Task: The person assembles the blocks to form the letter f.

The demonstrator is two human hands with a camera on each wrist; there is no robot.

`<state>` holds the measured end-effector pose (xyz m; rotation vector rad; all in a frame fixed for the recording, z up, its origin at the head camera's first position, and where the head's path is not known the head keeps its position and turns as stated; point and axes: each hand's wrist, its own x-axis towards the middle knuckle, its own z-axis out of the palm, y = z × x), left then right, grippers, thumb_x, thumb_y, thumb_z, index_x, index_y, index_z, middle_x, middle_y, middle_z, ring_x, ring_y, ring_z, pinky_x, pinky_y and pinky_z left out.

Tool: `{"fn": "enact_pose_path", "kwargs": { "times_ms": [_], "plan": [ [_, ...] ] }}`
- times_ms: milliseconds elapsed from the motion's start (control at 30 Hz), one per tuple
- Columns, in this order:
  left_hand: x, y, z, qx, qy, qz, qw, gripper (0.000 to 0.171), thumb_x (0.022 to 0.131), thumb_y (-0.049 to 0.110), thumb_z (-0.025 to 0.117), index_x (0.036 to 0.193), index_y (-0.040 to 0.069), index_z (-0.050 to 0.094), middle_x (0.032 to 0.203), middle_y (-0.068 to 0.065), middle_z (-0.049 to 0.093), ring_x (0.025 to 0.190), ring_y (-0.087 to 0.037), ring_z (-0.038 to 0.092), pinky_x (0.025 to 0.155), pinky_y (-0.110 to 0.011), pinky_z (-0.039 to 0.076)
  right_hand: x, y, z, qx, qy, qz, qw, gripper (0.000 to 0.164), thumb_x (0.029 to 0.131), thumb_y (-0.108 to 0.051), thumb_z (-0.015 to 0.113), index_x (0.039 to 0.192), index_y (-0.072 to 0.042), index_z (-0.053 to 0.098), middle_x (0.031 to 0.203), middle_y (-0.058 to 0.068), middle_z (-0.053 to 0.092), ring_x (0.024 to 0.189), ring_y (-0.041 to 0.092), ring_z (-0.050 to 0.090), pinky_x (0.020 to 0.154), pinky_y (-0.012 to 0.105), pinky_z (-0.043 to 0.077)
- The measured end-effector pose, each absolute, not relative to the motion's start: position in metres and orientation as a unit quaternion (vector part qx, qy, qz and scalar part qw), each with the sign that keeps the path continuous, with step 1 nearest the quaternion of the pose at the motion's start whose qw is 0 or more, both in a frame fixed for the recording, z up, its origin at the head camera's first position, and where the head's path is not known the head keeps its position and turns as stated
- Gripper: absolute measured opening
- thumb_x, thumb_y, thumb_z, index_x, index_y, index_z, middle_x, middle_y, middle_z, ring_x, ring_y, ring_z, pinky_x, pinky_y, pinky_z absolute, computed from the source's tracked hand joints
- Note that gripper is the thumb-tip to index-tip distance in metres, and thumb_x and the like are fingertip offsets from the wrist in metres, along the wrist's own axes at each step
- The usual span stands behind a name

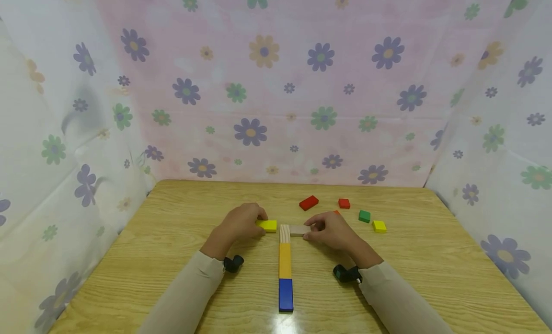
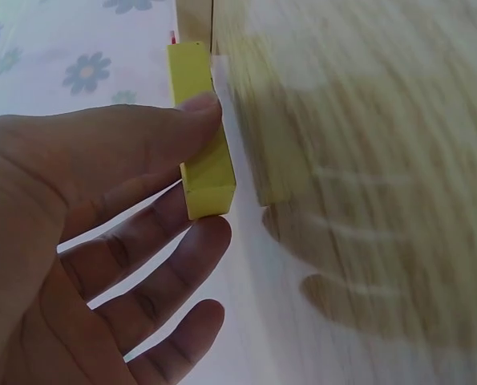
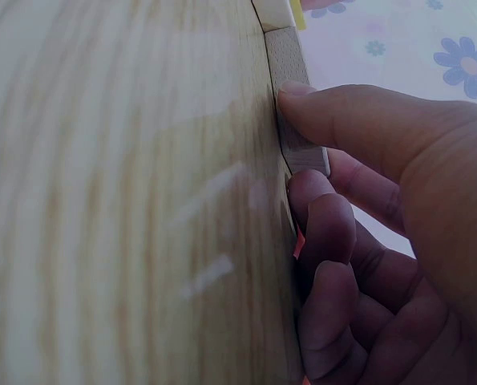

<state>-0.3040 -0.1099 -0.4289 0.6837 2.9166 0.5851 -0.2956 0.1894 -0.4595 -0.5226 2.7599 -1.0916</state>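
A column of flat blocks lies on the table: a blue block (image 1: 286, 294) nearest, an orange-yellow block (image 1: 285, 260) in the middle and a pale wooden block (image 1: 284, 233) at the far end. My left hand (image 1: 241, 223) pinches a yellow block (image 2: 208, 164) between thumb and fingers, a small gap left of the pale block; the left wrist view shows it just off the tabletop. On the other side my right hand (image 1: 331, 232) pinches a greyish wooden block (image 3: 293, 72). That block lies crosswise on the table, its end against the pale block.
Behind and right of my right hand lie a red block (image 1: 309, 202), a smaller red block (image 1: 344, 203), a green block (image 1: 364, 216) and a yellow square block (image 1: 379, 226). An orange-red piece (image 1: 337, 213) is partly hidden by that hand. Flowered cloth (image 1: 276, 152) hangs round the table.
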Motion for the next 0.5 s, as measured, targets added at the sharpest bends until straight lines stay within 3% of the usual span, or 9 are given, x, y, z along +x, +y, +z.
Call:
{"fn": "enact_pose_path", "kwargs": {
  "times_ms": [500],
  "plan": [
    [-0.3011, -0.1055, -0.4323, 0.232, 0.955, 0.180, 0.044, 0.028, 0.086, 0.024, 0.087, 0.111, 0.015, 0.079, 0.107, 0.001, 0.071, 0.095, -0.015, 0.063, 0.085, -0.038, 0.055, -0.2942, 0.1881, -0.4562, -0.170, 0.914, -0.361, 0.066, 0.026, 0.087, -0.029, 0.085, 0.110, -0.021, 0.079, 0.085, -0.005, 0.068, 0.076, 0.016, 0.058, 0.067, 0.030, 0.050]
  ]
}}
